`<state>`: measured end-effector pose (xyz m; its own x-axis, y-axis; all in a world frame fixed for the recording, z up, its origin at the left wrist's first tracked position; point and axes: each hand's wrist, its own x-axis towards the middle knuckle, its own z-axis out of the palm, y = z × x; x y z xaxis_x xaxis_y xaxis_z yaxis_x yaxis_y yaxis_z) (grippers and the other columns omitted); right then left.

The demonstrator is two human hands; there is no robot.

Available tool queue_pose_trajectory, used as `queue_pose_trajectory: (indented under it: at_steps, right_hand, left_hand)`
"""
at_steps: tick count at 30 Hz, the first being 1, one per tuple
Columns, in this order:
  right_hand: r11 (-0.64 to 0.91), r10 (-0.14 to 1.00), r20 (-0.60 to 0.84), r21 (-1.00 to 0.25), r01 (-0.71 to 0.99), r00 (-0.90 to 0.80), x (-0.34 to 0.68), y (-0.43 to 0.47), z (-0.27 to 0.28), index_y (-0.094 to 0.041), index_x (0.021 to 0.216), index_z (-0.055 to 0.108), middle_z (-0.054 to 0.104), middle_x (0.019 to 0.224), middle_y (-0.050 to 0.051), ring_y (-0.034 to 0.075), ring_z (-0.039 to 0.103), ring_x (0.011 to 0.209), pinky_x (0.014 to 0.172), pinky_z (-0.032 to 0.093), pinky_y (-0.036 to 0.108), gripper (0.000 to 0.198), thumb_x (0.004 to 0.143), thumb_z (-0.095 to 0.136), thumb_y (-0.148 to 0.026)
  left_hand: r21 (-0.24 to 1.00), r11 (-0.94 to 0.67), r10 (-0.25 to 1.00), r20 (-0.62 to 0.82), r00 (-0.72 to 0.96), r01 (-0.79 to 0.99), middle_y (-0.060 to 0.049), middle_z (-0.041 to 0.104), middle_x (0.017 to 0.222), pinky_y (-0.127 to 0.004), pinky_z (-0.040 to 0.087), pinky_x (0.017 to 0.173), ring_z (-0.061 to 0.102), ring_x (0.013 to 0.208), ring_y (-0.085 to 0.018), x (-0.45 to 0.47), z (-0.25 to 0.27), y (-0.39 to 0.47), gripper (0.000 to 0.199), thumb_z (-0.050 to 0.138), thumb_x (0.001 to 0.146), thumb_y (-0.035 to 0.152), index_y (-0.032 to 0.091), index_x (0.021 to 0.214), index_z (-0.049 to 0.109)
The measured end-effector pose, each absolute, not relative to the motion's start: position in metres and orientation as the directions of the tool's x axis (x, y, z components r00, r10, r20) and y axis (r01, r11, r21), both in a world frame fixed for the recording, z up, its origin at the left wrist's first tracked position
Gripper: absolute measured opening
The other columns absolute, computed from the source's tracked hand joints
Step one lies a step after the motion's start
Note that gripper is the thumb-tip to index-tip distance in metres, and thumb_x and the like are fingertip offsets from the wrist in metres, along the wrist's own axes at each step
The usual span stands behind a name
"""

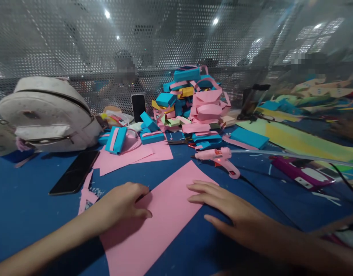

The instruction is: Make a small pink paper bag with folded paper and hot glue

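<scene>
A sheet of pink paper (162, 218) lies slantwise on the blue table in front of me. On its left side rests my left hand (126, 205), thumb and fingers apart with nothing held between them. My right hand (219, 207) reaches over the sheet's right edge, fingers stretched out and spread, the fingertips at the paper. Just beyond the sheet lies a pink glue gun (219, 158) with an orange trigger, its dark cord running off to the right behind my right hand.
Folded blue and pink paper pieces (209, 103) are heaped at the back. Left of me are a black phone (74, 172) and a white backpack (47, 115). To the right lie a purple power strip (299, 172) and a yellow-green sheet (294, 138). Perforated metal panels (176, 42) stand behind.
</scene>
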<state>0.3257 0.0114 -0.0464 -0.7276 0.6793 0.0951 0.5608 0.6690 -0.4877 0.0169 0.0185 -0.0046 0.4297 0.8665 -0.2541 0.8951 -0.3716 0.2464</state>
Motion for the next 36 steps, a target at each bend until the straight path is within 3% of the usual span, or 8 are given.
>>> queue_pose_trajectory:
  at_steps: [4, 8, 14, 20, 23, 26, 31, 36]
  right_hand:
    - [0.643, 0.701, 0.152, -0.556, 0.526, -0.697, 0.322, 0.016, -0.042, -0.027, 0.127, 0.058, 0.048, 0.144, 0.006, 0.025, 0.038, 0.138, 0.113, 0.035, 0.047, 0.037, 0.092, 0.049, -0.023]
    - [0.652, 0.724, 0.328, -0.613, 0.446, -0.607, 0.319, 0.016, -0.028, -0.029, 0.129, 0.054, 0.049, 0.142, 0.007, 0.026, 0.039, 0.136, 0.113, 0.034, 0.047, 0.036, 0.093, 0.051, -0.026]
    - [0.567, 0.781, 0.5, -0.819, 0.09, -0.375, 0.298, 0.006, -0.009, -0.038, 0.138, 0.04, 0.033, 0.151, 0.002, 0.024, 0.029, 0.141, 0.112, 0.035, 0.044, 0.051, 0.091, 0.06, -0.031]
    - [0.131, 0.871, 0.189, -0.979, -0.157, -0.453, 0.264, 0.019, 0.007, -0.031, 0.141, 0.035, 0.044, 0.145, 0.011, 0.027, 0.053, 0.123, 0.093, 0.051, 0.043, 0.068, 0.084, 0.068, -0.045]
    - [0.139, 0.891, 0.2, -0.975, -0.174, -0.408, 0.253, 0.03, 0.006, -0.025, 0.137, 0.04, 0.062, 0.124, 0.011, 0.024, 0.062, 0.108, 0.088, 0.053, 0.04, 0.066, 0.081, 0.071, -0.042]
    - [0.207, 0.898, 0.252, -0.965, -0.159, -0.36, 0.246, 0.041, -0.002, -0.023, 0.136, 0.038, 0.066, 0.115, 0.01, 0.023, 0.066, 0.1, 0.083, 0.055, 0.038, 0.072, 0.076, 0.076, -0.034]
    - [0.271, 0.862, 0.308, -0.951, -0.146, -0.403, 0.241, 0.054, -0.014, -0.024, 0.144, 0.027, 0.064, 0.122, 0.011, 0.024, 0.067, 0.1, 0.082, 0.055, 0.038, 0.086, 0.073, 0.077, -0.028]
    - [0.267, 0.827, 0.297, -0.955, -0.133, -0.477, 0.241, 0.056, -0.021, -0.025, 0.149, 0.018, 0.065, 0.122, 0.011, 0.025, 0.068, 0.1, 0.082, 0.056, 0.038, 0.098, 0.072, 0.078, -0.025]
  left_hand:
    - [0.361, -0.368, 0.847, -0.25, 0.469, 0.857, 0.005, 0.04, 0.059, -0.023, 0.027, 0.052, 0.039, 0.057, -0.011, 0.003, 0.005, 0.011, 0.041, 0.047, 0.092, 0.048, 0.018, 0.063, 0.047]
    - [0.651, -0.183, 0.913, -0.166, 0.373, 0.737, 0.003, 0.046, 0.065, -0.02, 0.031, 0.051, 0.042, 0.06, -0.011, -0.017, 0.018, -0.003, 0.04, 0.05, 0.091, 0.051, 0.017, 0.068, 0.052]
    - [0.981, 0.04, 0.999, -0.032, -0.043, 0.191, -0.002, 0.069, 0.09, -0.024, 0.052, 0.064, 0.063, 0.074, -0.017, 0.0, 0.008, -0.037, 0.042, 0.065, 0.083, 0.049, 0.026, 0.118, 0.058]
    - [0.993, 0.081, 0.971, -0.098, 0.218, 0.087, -0.008, 0.07, 0.105, -0.033, 0.056, 0.074, 0.066, 0.075, -0.019, 0.054, -0.018, -0.068, 0.057, 0.062, 0.087, 0.043, 0.026, 0.139, 0.044]
    - [0.997, 0.014, 0.945, -0.037, 0.325, 0.072, -0.009, 0.066, 0.116, -0.033, 0.053, 0.083, 0.065, 0.089, -0.02, 0.063, -0.018, -0.062, 0.051, 0.063, 0.088, 0.039, 0.024, 0.134, 0.05]
    - [0.992, -0.061, 0.962, 0.029, 0.271, 0.111, -0.005, 0.069, 0.092, -0.026, 0.051, 0.07, 0.062, 0.074, -0.015, 0.059, -0.012, -0.039, 0.041, 0.07, 0.082, 0.037, 0.019, 0.118, 0.062]
    - [0.992, -0.097, 0.991, 0.088, 0.105, 0.076, 0.001, 0.061, 0.068, -0.022, 0.049, 0.062, 0.055, 0.059, -0.01, 0.04, -0.001, 0.006, 0.032, 0.069, 0.079, 0.048, 0.016, 0.078, 0.065]
    - [0.993, -0.11, 0.993, 0.112, -0.032, 0.045, -0.001, 0.063, 0.071, -0.028, 0.052, 0.07, 0.06, 0.065, -0.014, 0.025, -0.005, 0.032, 0.036, 0.073, 0.072, 0.051, 0.016, 0.076, 0.066]
